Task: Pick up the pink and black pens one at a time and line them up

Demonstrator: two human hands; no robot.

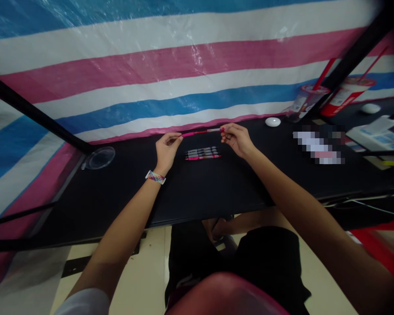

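Above the table's far side, a red pen [201, 132] stretches sideways between my two hands. My left hand [168, 151] pinches its bright pink end, while my right hand [237, 139] has thumb and fingers closed on the other end. A thin red section shows in the pen's middle, with a paler label-like part to the right of it; whether its pieces are separated I cannot tell. Just below lie several black-and-grey pens [202, 152] in a neat stack of rows. A pink-red pen [202, 157] lies along their near side.
A round clear plastic lid [100, 158] rests at the left of the black table [197, 192]. To the right are a white rounded object [272, 122], a cup with a red straw [307, 103], and a red-and-white cup [346, 96]. Striped sheeting [170, 78] hangs behind.
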